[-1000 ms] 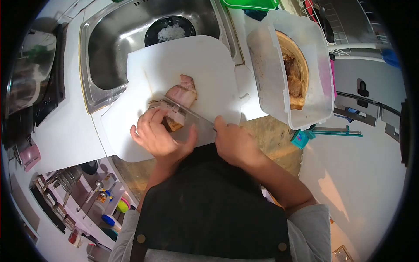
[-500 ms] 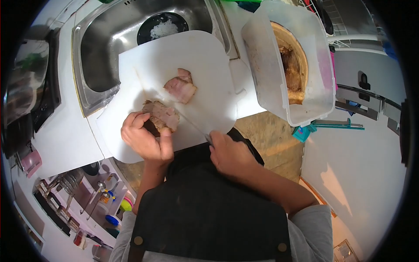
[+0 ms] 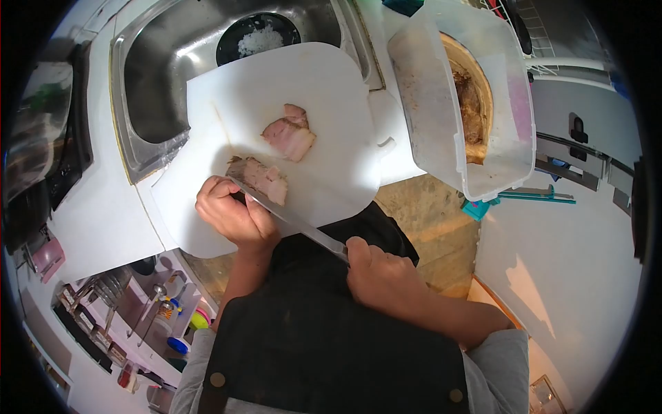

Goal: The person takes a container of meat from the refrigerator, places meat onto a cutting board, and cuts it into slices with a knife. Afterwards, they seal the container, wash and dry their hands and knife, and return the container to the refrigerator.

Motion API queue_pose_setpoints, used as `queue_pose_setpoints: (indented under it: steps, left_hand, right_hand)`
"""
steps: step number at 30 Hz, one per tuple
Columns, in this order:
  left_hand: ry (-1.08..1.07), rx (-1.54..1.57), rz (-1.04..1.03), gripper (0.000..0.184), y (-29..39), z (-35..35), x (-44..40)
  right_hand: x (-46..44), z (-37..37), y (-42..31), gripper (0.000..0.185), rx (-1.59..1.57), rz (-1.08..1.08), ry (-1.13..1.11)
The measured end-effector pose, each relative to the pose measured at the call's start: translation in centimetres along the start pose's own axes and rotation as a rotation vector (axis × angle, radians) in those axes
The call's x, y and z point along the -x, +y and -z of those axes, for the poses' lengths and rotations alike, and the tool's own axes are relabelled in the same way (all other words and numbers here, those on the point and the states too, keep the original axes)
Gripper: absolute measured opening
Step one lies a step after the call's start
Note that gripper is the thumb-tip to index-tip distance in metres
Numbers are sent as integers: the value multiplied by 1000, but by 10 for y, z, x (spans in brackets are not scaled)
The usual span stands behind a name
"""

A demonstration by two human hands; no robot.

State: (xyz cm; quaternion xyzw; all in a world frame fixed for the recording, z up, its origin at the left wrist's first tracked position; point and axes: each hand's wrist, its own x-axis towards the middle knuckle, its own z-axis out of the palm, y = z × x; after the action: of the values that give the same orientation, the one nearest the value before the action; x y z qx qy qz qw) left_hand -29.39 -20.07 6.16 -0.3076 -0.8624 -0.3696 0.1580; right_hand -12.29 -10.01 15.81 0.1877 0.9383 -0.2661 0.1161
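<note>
My right hand is closed round the handle of a long kitchen knife. The blade slants up and left, across the near side of a piece of cooked pork with a browned edge, its tip close to my left fingers. My left hand grips the near end of that pork with bent fingers and thumb; part of the meat is hidden behind the hand and blade. Cut pork slices lie overlapping farther up the white cutting board.
Behind the board is a steel sink, with a black dish of white crystals or ice in it. At right stands a clear plastic tub holding a large piece of browned meat. Shelves with utensils are at lower left.
The knife has moved from the right side of the pork to its near side, over the meat by my left fingers. My right hand has shifted right and toward my body.
</note>
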Motion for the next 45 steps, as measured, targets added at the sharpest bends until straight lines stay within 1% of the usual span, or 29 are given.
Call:
queue_pose_setpoints:
  steps: [5,8,14,17,19,20,22,23,25,28,33,35,37,38,40,41,44,45]
  left_hand:
    - [-29,1,4,20,1,2,-1]
    - [-34,2,9,20,0,2,0]
    - [-67,-16,-4,19,1,4,-2]
    - [-50,-2,-13,18,0,2,0]
    - [-54,4,-3,17,0,2,0]
    - [-57,9,7,17,-1,2,0]
    - [-57,11,5,17,-2,2,-1]
    - [-56,14,-2,18,-2,2,-1]
    - [-61,15,-1,18,-2,3,-2]
    - [-64,26,1,18,-2,2,-3]
    - [-92,47,13,18,1,5,-5]
    - [-129,28,29,22,1,6,-5]
    - [-108,29,2,21,-2,4,-4]
    - [-88,29,-22,20,-4,3,-4]
    - [-86,28,-6,20,-5,3,-4]
    - [-87,28,16,20,-4,3,-4]
    - [-72,-8,-21,21,-2,1,0]
    - [-72,-6,-22,21,-2,0,-1]
  right_hand:
    - [0,5,-4,12,39,6,-4]
    - [2,7,-7,11,20,-29,-49]
    - [1,11,-10,11,120,-40,-103]
    - [-2,12,-11,11,133,-46,-151]
    - [-4,10,-9,12,0,-79,-209]
    - [-5,10,-10,12,2,-79,-214]
    - [-9,11,-12,10,-20,-135,-318]
    - [-10,12,-13,10,-19,-133,-322]
    - [-13,16,-16,11,-1,-197,-383]
    - [-13,17,-16,10,-15,-210,-423]
    - [-21,21,-19,9,-9,-211,-413]
    - [-30,18,-19,8,-28,-217,-418]
    - [-39,4,-15,11,-103,-140,-299]
    - [-48,2,-15,11,-104,-139,-295]
    - [-62,-2,-15,12,-105,-119,-364]
    - [-58,-4,-14,12,-110,-122,-359]
    - [-40,-3,-14,13,-97,-140,-299]
    - [-31,4,-12,12,-90,-233,-403]
